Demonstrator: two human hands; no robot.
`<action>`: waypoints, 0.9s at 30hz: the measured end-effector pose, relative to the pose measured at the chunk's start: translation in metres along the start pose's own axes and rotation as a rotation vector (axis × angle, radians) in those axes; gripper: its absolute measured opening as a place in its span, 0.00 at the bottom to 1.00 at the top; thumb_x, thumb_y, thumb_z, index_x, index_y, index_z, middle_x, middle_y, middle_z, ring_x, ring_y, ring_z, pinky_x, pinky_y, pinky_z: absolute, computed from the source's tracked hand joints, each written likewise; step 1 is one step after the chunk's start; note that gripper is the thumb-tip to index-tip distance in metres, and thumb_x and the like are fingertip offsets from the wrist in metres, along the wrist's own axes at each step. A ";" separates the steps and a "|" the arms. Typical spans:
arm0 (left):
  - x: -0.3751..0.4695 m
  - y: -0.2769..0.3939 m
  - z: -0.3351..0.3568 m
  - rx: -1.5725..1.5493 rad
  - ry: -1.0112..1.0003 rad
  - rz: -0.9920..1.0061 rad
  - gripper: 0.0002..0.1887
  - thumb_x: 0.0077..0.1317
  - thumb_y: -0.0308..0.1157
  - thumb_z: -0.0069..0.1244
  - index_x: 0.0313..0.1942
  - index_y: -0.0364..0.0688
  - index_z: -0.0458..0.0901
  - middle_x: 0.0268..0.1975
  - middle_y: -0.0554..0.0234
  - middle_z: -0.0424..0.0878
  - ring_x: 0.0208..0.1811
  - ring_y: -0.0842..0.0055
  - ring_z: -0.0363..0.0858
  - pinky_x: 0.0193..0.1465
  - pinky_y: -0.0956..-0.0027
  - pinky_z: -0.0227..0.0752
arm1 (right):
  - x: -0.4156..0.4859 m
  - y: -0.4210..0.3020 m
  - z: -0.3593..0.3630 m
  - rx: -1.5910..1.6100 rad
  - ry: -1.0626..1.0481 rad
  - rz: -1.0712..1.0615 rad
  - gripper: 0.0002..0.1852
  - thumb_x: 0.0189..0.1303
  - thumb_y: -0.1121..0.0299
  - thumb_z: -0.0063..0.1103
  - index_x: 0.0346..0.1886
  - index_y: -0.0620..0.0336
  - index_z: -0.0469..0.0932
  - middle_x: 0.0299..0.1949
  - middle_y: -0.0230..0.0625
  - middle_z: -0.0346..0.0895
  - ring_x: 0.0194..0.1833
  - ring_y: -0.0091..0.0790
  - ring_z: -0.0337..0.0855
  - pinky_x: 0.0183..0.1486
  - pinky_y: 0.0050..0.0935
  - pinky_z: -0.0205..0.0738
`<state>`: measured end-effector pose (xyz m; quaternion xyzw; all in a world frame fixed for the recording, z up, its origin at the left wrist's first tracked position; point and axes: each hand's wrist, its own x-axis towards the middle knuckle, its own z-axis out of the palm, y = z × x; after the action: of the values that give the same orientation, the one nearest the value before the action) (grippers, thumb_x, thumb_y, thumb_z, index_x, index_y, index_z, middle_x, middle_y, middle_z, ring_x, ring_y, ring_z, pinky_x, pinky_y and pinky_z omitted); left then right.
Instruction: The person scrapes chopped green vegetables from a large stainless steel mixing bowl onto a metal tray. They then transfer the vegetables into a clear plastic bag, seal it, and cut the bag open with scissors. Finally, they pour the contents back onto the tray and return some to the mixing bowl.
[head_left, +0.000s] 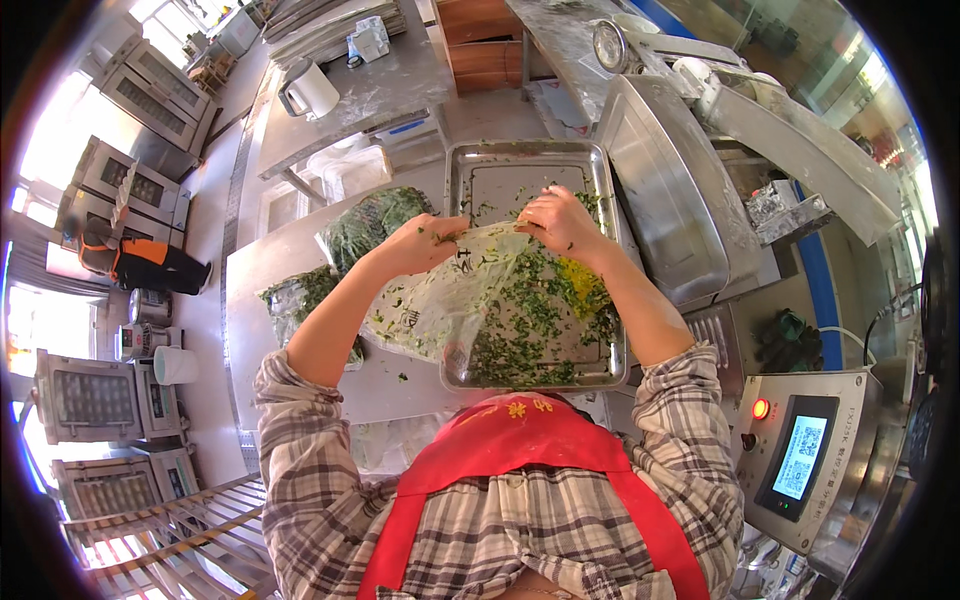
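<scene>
My left hand (426, 241) and my right hand (561, 219) each grip the upper edge of a clear plastic bag (427, 311). The bag bears printed writing, and bits of green cling to it. It hangs slantwise over the left half of a rectangular steel tray (454, 176). Chopped green leaves (525, 319) lie scattered across the tray, thickest towards the near end. A yellow patch of food (581, 285) sits among them at the right, beside my right forearm. Some leaf bits stick to both hands. The bag hides part of the tray's left side.
Two filled bags of greens, one larger (379, 217) and one smaller (300, 296), lie left of the tray on the steel table (251, 330). A steel machine (667, 195) stands close at the right, with a lit control panel (802, 457). Far left, a person (135, 251) stands near ovens.
</scene>
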<state>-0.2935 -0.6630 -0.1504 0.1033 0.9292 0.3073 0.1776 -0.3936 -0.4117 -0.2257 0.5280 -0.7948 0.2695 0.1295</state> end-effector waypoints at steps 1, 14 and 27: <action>-0.002 -0.003 0.000 -0.031 0.005 0.015 0.15 0.61 0.28 0.45 0.49 0.41 0.75 0.26 0.53 0.77 0.22 0.66 0.69 0.32 0.61 0.68 | -0.001 0.001 -0.001 0.069 0.039 0.001 0.10 0.61 0.61 0.60 0.32 0.57 0.80 0.30 0.32 0.81 0.36 0.37 0.80 0.52 0.40 0.67; 0.029 0.006 0.021 0.069 0.363 0.271 0.10 0.62 0.35 0.54 0.38 0.41 0.75 0.28 0.52 0.80 0.30 0.54 0.77 0.33 0.59 0.70 | 0.037 -0.032 -0.010 0.424 0.097 0.207 0.10 0.60 0.66 0.58 0.33 0.66 0.79 0.28 0.47 0.78 0.29 0.49 0.78 0.31 0.39 0.68; 0.048 0.010 0.032 0.109 0.582 0.124 0.11 0.52 0.18 0.44 0.35 0.41 0.77 0.32 0.55 0.82 0.35 0.54 0.79 0.37 0.59 0.72 | -0.007 -0.040 0.003 0.406 0.234 0.454 0.19 0.61 0.63 0.63 0.23 0.70 0.71 0.15 0.39 0.65 0.17 0.29 0.57 0.20 0.32 0.55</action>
<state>-0.3238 -0.6241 -0.1808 0.0766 0.9481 0.2840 -0.1209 -0.3537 -0.4202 -0.2202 0.3178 -0.8021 0.5032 0.0487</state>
